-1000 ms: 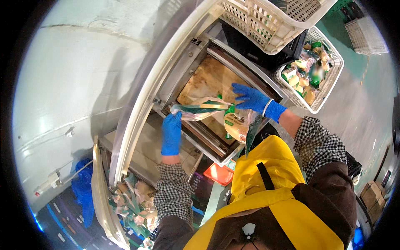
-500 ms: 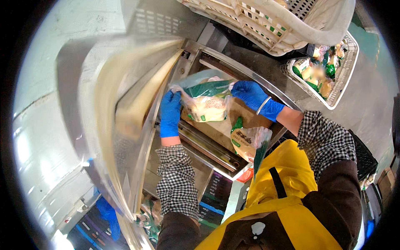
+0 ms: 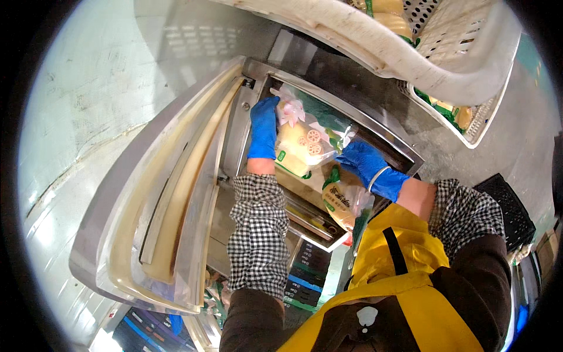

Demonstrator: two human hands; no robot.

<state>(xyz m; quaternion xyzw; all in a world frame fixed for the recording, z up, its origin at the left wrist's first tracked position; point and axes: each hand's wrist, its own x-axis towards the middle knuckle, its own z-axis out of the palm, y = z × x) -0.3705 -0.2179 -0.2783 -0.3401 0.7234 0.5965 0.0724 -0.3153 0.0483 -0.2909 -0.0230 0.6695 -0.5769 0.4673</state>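
A clear plastic food bag [image 3: 296, 144] with pale contents and a printed pink lotus flower and root slices lies over the open chamber of a metal vacuum-sealing machine [image 3: 245, 108]. My left hand [image 3: 264, 128], in a blue glove, is closed on the bag's left upper edge. At its right edge, my blue-gloved right hand [image 3: 370, 167] grips the bag with bent fingers. Closer to me, a second filled bag [image 3: 338, 202] rests in the chamber, its loose mouth toward my yellow apron [image 3: 399, 234].
The machine's thick lid [image 3: 158, 211] stands raised on the left, beside a pale wall [image 3: 70, 141]. A large white basket [image 3: 463, 64] overhangs the far right, above another white basket [image 3: 478, 132] with bags. A black crate [image 3: 507, 214] lies at right.
The held bag has turned and spread flatter toward the chamber's far side. My left hand moved right and away, my right hand slightly nearer. The lid, blurred before, now looks still.
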